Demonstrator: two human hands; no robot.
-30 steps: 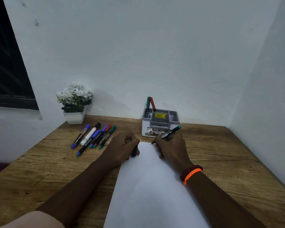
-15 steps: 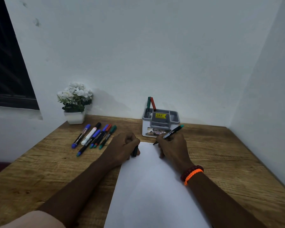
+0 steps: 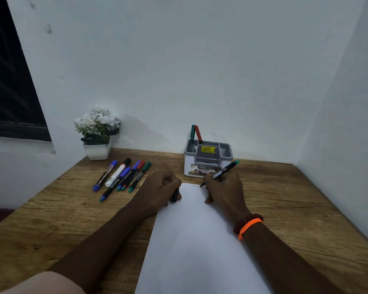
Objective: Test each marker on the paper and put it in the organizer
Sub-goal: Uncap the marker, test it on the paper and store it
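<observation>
"What did the room look like?"

"It was a dim corner. A wooden table (image 3: 285, 219) sat against a plain white wall (image 3: 179, 71), and another white wall (image 3: 348, 124) closed in the right side. A dark window (image 3: 11, 92) was at the far left."

"What was on the table?"

"A white sheet of paper (image 3: 200, 240) lay in the middle, running toward the person. A little white pot of white flowers (image 3: 98, 132) stood at the back left by the wall. Near it, six markers (image 3: 123, 177) lay side by side on the wood. At the back stood a gray and white organizer (image 3: 208, 160) with a yellow price sticker (image 3: 207, 149). A green marker (image 3: 193, 134) and a red marker (image 3: 198, 134) stood up in its back left part."

"What were the hands doing?"

"The right hand (image 3: 225, 189) gripped a black marker with a teal end (image 3: 223, 171). Its tip touched the top edge of the paper, just in front of the organizer, beside a small faint squiggle (image 3: 196, 186). That wrist wore a red bead bracelet (image 3: 245, 222) and an orange band (image 3: 250, 227). The left hand (image 3: 162, 187) was curled into a fist around a dark cap (image 3: 175, 195) and rested at the paper's top left corner."
</observation>
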